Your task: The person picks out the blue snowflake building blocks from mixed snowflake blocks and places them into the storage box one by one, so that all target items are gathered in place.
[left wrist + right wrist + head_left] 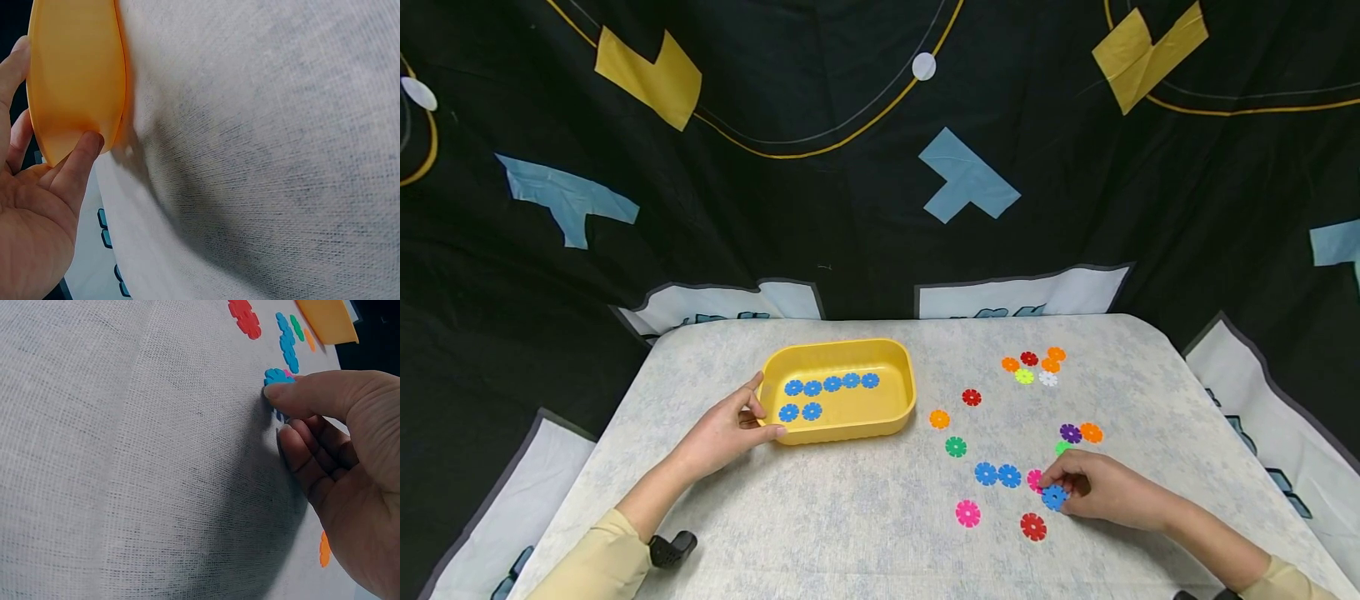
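Note:
A yellow plastic tray [868,414] stands on the cloth-covered table, with two rows of blue notched discs [832,384] inside. My left hand [724,435] grips the tray's left end, its thumb at the front corner; the left wrist view shows the thumb against the tray wall [78,69]. Over on the right, my right hand [1112,490] pinches a blue notched disc [1055,497] between thumb and fingers. Partly behind that disc lies a pink disc [1035,480]. Two more blue discs [997,475] lie side by side just left of the hand.
Loose discs are scattered over the table's right half: a red one [1033,527], a pink one [967,513], a green one [956,447], a purple one [1071,433] and several orange ones [939,419]. Behind the table hangs a dark patterned cloth [865,233].

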Action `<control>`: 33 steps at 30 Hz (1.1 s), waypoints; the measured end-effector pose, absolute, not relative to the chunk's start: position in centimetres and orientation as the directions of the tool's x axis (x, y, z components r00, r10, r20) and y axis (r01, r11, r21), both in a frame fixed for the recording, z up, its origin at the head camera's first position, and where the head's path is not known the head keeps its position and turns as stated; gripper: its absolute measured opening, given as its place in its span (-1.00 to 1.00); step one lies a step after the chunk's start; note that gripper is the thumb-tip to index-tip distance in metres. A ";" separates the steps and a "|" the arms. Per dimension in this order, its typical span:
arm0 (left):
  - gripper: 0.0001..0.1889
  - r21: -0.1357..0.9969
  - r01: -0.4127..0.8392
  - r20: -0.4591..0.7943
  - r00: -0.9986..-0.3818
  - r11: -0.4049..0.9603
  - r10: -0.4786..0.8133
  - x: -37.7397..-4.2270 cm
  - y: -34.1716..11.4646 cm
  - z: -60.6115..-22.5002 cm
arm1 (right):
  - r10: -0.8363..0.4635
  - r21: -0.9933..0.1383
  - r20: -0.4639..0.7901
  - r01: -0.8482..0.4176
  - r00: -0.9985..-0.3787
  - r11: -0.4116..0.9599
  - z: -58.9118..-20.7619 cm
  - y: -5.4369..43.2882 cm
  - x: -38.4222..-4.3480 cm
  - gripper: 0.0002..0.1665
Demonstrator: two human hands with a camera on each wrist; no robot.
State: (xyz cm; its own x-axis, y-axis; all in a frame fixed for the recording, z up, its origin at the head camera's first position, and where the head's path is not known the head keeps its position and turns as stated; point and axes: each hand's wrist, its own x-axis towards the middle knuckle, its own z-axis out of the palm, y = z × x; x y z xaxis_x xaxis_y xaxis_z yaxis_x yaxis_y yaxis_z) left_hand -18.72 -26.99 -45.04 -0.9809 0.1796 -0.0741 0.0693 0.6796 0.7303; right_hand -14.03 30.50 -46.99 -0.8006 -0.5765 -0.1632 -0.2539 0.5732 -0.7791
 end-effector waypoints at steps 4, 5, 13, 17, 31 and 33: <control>-0.41 0.729 0.066 -0.076 -0.981 0.681 0.177 -18.7 -27.0 -45.0 | -0.574 -0.771 -0.167 -0.257 -0.802 0.583 -46.9 30.6 -14.1 -0.71; -0.41 0.728 0.065 -0.077 -0.982 0.682 0.175 -18.7 -27.0 -45.0 | -0.576 -0.770 -0.164 -0.261 -0.801 0.582 -46.9 30.6 -14.1 -0.72; -0.36 0.728 0.054 -0.084 -0.982 0.684 0.168 -18.6 -27.0 -44.9 | -0.606 -0.837 -0.196 -0.190 -0.771 0.513 -47.1 31.0 -14.7 -0.70; -0.36 0.731 0.054 -0.084 -0.982 0.680 0.168 -18.7 -27.0 -44.9 | -0.584 -0.871 -0.268 -0.066 -0.766 0.486 -47.0 31.4 -15.4 -0.68; -0.41 0.731 0.063 -0.076 -0.982 0.680 0.173 -18.6 -27.0 -45.1 | -0.539 -0.926 -0.296 0.099 -0.789 0.365 -46.0 31.4 -18.4 -0.50; -0.41 0.734 0.067 -0.074 -0.981 0.676 0.177 -18.6 -27.0 -45.0 | -0.537 -0.926 -0.292 0.094 -0.791 0.365 -45.7 31.2 -18.9 -0.50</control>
State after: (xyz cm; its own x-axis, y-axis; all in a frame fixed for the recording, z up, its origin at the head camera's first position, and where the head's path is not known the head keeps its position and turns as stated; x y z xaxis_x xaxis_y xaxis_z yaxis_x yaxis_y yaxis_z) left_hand -18.61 -26.99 -45.04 -0.9815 0.1769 -0.0737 0.0667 0.6759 0.7340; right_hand -18.91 31.20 -45.74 -0.7915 -0.5371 -0.2918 0.0937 0.3651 -0.9262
